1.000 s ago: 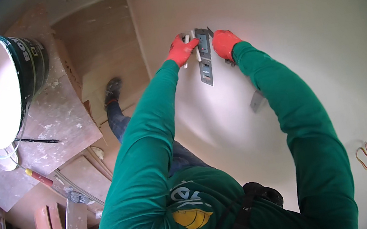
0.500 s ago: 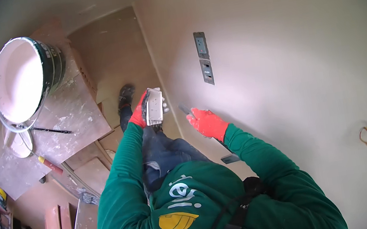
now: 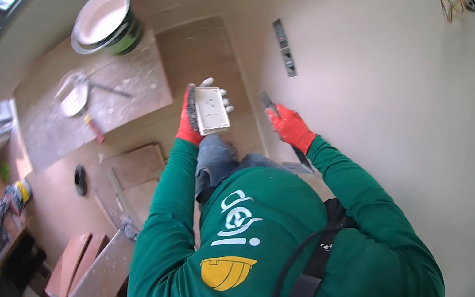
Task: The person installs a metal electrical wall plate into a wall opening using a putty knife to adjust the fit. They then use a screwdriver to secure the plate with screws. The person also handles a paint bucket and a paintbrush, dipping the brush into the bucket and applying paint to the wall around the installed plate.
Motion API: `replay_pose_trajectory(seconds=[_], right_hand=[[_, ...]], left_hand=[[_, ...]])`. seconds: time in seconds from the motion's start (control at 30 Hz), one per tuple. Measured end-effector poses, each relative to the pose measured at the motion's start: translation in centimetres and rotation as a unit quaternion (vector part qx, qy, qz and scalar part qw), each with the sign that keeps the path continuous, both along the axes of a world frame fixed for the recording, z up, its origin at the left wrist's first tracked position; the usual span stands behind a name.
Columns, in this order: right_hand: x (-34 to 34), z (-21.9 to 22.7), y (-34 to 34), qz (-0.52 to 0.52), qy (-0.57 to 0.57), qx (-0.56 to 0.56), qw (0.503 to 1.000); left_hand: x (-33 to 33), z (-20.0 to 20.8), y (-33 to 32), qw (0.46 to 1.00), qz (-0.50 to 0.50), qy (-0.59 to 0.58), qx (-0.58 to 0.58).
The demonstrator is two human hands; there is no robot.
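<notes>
First: Start at your grip. How do both hands stand?

Second: Your left hand [image 3: 188, 123], mid-frame, is curled round a white rectangular piece [image 3: 211, 109]; pale fingertips show past its right edge. Your right hand [image 3: 292, 129], right of centre, is closed on a flat-bladed tool [image 3: 267, 101], blade pointing up the frame. Another grey blade [image 3: 296, 167] shows below that hand; cannot tell whether you hold it too.

First: How far along do you look?

Second: Partway, I judge. The wall [image 3: 366, 97] at right looks pale and even, so its surface seems largely done. Unfinished by appearance: the dark wall fitting [image 3: 287, 56], above your right hand, has no white cover, and loose wires [image 3: 452, 2] hang out at upper right.

First: And that piece you carry?

Second: Shallow, raised rim, hollow side up, small dark marks or holes near its middle. You have it well apart from the fitting. One piece or several stacked: cannot tell.

First: Farther out?

Second: Upper left, your splash-marked bench [image 3: 142, 76] carries a bucket [image 3: 129, 36], pale inside.
</notes>
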State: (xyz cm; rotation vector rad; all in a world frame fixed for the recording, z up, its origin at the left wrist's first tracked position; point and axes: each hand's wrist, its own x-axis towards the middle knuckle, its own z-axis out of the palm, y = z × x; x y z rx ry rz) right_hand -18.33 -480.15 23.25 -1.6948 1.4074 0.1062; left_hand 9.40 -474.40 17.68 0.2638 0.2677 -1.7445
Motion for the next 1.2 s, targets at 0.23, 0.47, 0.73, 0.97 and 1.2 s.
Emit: replay_pose_trajectory(seconds=[0.23,0.47,0.73,0.97,1.2], right_hand=[[2.5,5.2,7.7,0.157,-0.064,0.0,0.985],[12.0,9.7,20.9,0.423,-0.293,-0.148,0.844],[22.2,11.8,32.5,0.462,-0.186,0.125,0.858],[32.8,14.0,53.0,0.644,-0.224,0.174,0.711],[45.0,7.9,65.7,0.502,-0.188,0.349,0.769]], left_hand=[[-3.3,1.5,16.6,0.922,0.229,-0.075,0.302],[-4.8,6.2,28.3,0.876,0.397,-0.053,0.267],[-2.3,12.1,49.7,0.817,0.405,-0.352,0.213],[-2.9,14.2,72.9,0.721,0.468,-0.43,0.275],[-5.2,10.9,89.0,0.522,0.764,-0.163,0.343]])
